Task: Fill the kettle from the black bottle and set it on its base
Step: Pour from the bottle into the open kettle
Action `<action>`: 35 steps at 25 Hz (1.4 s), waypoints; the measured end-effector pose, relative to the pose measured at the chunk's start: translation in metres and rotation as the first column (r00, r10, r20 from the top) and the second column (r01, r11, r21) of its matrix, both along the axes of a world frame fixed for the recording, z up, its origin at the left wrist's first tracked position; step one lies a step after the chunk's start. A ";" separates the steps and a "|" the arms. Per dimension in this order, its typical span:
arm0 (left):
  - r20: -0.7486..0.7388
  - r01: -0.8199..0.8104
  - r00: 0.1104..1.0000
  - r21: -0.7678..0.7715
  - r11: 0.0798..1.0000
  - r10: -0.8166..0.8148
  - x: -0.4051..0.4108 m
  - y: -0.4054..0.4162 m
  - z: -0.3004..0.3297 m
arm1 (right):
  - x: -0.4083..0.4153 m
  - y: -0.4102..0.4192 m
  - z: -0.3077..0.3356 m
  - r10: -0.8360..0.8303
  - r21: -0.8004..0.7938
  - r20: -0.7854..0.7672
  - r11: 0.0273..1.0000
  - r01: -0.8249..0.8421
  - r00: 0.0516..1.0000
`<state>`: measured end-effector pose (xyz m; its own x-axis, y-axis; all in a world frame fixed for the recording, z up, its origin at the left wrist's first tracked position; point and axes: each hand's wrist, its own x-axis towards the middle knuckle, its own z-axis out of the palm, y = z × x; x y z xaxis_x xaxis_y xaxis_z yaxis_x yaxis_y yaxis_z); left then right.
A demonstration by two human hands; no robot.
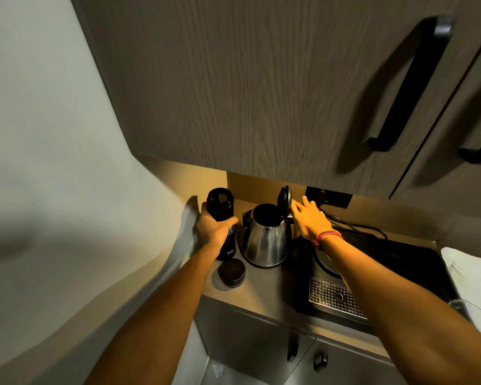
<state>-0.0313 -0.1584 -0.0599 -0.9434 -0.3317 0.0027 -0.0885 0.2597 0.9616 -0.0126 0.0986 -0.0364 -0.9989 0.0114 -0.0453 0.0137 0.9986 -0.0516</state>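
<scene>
A steel kettle (265,240) stands on the wooden counter with its black lid (285,198) flipped up and its mouth uncovered. Left of it the black bottle (220,202) stands upright without its cap, and my left hand (215,227) is wrapped around its middle. The bottle's round black cap (232,272) lies on the counter in front of it. My right hand (310,218) rests with spread fingers at the kettle's handle side, fingertips by the raised lid, holding nothing. A round metal base (324,263) shows partly under my right forearm on the black tray.
A black tray (406,262) with a perforated steel drip grate (335,300) fills the right of the counter. A black cord (356,225) runs to a wall socket (329,197). Low upper cabinets (261,93) hang overhead. A glass (475,315) and white cloth (472,273) sit far right.
</scene>
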 end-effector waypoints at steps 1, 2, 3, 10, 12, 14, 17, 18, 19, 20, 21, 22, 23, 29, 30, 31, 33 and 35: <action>-0.023 0.006 1.000 -0.012 1.000 -0.006 0.003 0.001 -0.001 | 0.000 0.001 0.000 0.005 0.005 0.003 1.000 -0.005 1.000; -0.050 0.018 0.999 -0.029 0.999 -0.019 0.005 0.001 -0.001 | -0.001 0.001 0.000 0.009 0.005 0.006 1.000 -0.009 1.000; -0.078 0.033 0.996 -0.054 0.998 -0.038 0.008 0.001 -0.001 | 0.000 0.001 0.000 0.010 0.002 0.011 1.000 -0.010 1.000; -0.198 0.179 0.946 -0.336 0.925 -0.255 0.016 -0.003 0.020 | 0.004 -0.002 0.003 0.019 -0.019 0.039 1.000 -0.019 0.999; -0.182 0.225 0.926 -0.436 0.871 -0.331 0.018 -0.003 0.026 | 0.005 -0.002 0.004 0.029 -0.021 0.046 0.999 -0.028 0.999; -0.133 0.259 0.916 -0.525 0.811 -0.379 0.019 -0.003 0.030 | 0.005 -0.002 0.006 0.029 -0.025 0.048 0.999 -0.028 0.998; -0.077 0.253 0.906 -0.689 0.679 -0.415 0.018 -0.001 0.033 | 0.007 -0.002 0.006 0.027 -0.034 0.056 0.999 -0.025 0.998; -0.059 0.251 0.905 -0.726 0.640 -0.422 0.017 -0.001 0.034 | 0.007 -0.003 0.006 0.025 -0.037 0.056 0.999 -0.023 0.998; -0.041 0.254 0.903 -0.751 0.609 -0.427 0.016 -0.002 0.035 | 0.007 -0.003 0.006 0.021 -0.039 0.052 0.999 -0.019 0.998; -0.023 0.257 0.903 -0.771 0.582 -0.429 0.015 -0.001 0.035 | 0.007 -0.003 0.005 0.018 -0.036 0.043 0.999 -0.016 0.999; -0.005 0.260 0.903 -0.790 0.555 -0.430 0.014 0.000 0.035 | 0.008 -0.002 0.005 0.020 -0.028 0.032 0.999 -0.019 0.999; 0.011 0.261 0.903 -0.808 0.528 -0.430 0.014 0.001 0.035 | 0.008 -0.002 0.004 0.024 -0.020 0.019 1.000 -0.024 1.000; 0.023 0.263 0.902 -0.821 0.507 -0.430 0.014 0.002 0.035 | 0.008 -0.002 0.003 0.027 -0.015 0.011 1.000 -0.027 1.000; 0.107 0.290 0.899 -0.873 0.393 -0.424 0.011 0.010 0.036 | 0.007 -0.001 0.002 0.016 -0.029 -0.002 0.999 -0.016 1.000; 0.125 0.294 0.900 -0.881 0.370 -0.418 0.010 0.010 0.037 | 0.008 0.000 0.001 0.017 -0.035 0.000 0.999 -0.017 1.000; 0.142 0.299 0.900 -0.889 0.346 -0.412 0.009 0.011 0.039 | 0.008 0.000 0.001 0.019 -0.040 0.002 0.999 -0.019 1.000; 0.165 0.299 0.900 -0.907 0.297 -0.404 0.009 0.013 0.042 | 0.008 0.002 0.000 0.017 -0.046 0.000 0.999 -0.017 1.000; 0.174 0.296 0.897 -0.919 0.260 -0.406 0.008 0.013 0.047 | 0.008 0.003 0.001 0.014 -0.057 0.005 0.998 -0.013 1.000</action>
